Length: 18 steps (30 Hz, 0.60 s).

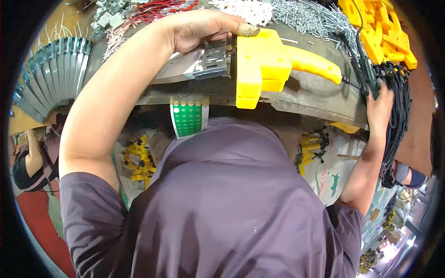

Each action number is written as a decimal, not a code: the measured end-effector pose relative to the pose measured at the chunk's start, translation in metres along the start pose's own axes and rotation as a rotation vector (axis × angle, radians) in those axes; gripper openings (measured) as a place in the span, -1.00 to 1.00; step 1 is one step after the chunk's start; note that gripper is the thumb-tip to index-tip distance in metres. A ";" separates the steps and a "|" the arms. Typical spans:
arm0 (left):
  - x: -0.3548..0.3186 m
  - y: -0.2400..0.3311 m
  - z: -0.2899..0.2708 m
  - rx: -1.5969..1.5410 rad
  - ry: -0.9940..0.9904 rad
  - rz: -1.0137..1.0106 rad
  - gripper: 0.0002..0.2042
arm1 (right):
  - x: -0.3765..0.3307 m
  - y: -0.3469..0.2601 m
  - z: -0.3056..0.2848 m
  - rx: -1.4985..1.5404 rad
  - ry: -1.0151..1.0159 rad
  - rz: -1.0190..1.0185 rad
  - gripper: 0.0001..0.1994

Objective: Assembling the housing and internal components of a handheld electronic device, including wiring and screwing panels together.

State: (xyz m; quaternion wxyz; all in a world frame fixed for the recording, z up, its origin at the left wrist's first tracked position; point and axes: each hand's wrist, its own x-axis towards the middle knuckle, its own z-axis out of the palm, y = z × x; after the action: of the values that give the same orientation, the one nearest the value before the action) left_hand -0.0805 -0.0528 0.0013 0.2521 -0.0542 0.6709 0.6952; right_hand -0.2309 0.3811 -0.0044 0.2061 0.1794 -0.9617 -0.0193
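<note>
A yellow plastic tool housing [264, 60] with a curved handle lies on the bench in front of me, a black cord leaving the handle's end. Its left side meets a slotted sheet-metal piece [211, 60]. My left hand [204, 30] is closed over this joint. Its thumb, wrapped at the tip, presses the housing's upper edge, and the other fingers are partly hidden. To the right, my right hand [381, 99] has its fingers around a slim dark tool [369, 78] with a cable running upward. The tool's exact kind is unclear.
Along the back lie silver screws [306, 18], small white parts [245, 9] and red wires [157, 11]. Yellow housings [382, 32] pile up at far right above black cords [396, 116]. Metal strips [60, 69] fan out left. A green sticker sheet [189, 116] hangs at the bench edge.
</note>
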 end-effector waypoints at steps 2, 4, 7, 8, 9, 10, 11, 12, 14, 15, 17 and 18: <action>0.011 0.009 0.004 0.003 -0.010 0.018 -0.59 | 0.001 -0.022 -0.019 0.312 0.234 -0.168 -0.63; 0.003 0.005 0.006 -0.011 0.051 -0.008 -0.60 | -0.002 -0.093 -0.053 0.679 0.082 -0.350 -0.64; 0.002 0.004 0.005 0.009 0.066 -0.010 -0.60 | -0.004 -0.143 -0.081 0.449 0.001 -0.725 -0.51; 0.003 0.004 0.005 0.036 0.055 0.000 -0.59 | -0.001 -0.152 -0.078 0.539 -0.151 -0.734 -0.50; 0.001 0.004 0.007 0.040 0.060 -0.007 -0.59 | 0.002 -0.161 -0.075 0.632 -0.303 -0.747 -0.49; 0.001 0.003 0.010 0.033 0.048 0.011 -0.57 | 0.006 -0.169 -0.077 0.638 -0.301 -0.745 -0.49; 0.001 0.003 0.011 0.023 0.038 0.030 -0.56 | 0.010 -0.176 -0.082 0.655 -0.495 -0.683 -0.48; 0.000 0.002 0.011 0.005 0.030 0.034 -0.55 | 0.013 -0.181 -0.084 0.667 -0.689 -0.621 -0.47; 0.003 0.001 0.012 -0.027 0.019 0.014 -0.56 | 0.013 -0.180 -0.071 0.673 -0.563 -0.685 -0.47; 0.003 0.000 0.010 -0.056 0.002 0.000 -0.57 | 0.012 -0.179 -0.064 0.674 -0.433 -0.742 -0.47; 0.000 -0.002 0.003 -0.058 -0.033 -0.047 -0.47 | 0.014 -0.178 -0.057 0.593 -0.348 -0.804 -0.46; 0.001 0.001 0.005 -0.065 -0.004 -0.013 -0.43 | 0.015 -0.176 -0.054 0.553 -0.339 -0.813 -0.42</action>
State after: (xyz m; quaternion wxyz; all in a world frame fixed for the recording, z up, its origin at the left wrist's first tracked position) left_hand -0.0807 -0.0478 0.0025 0.2560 -0.0652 0.6470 0.7153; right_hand -0.1624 0.2131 0.0312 -0.0319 0.5807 -0.8034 0.1281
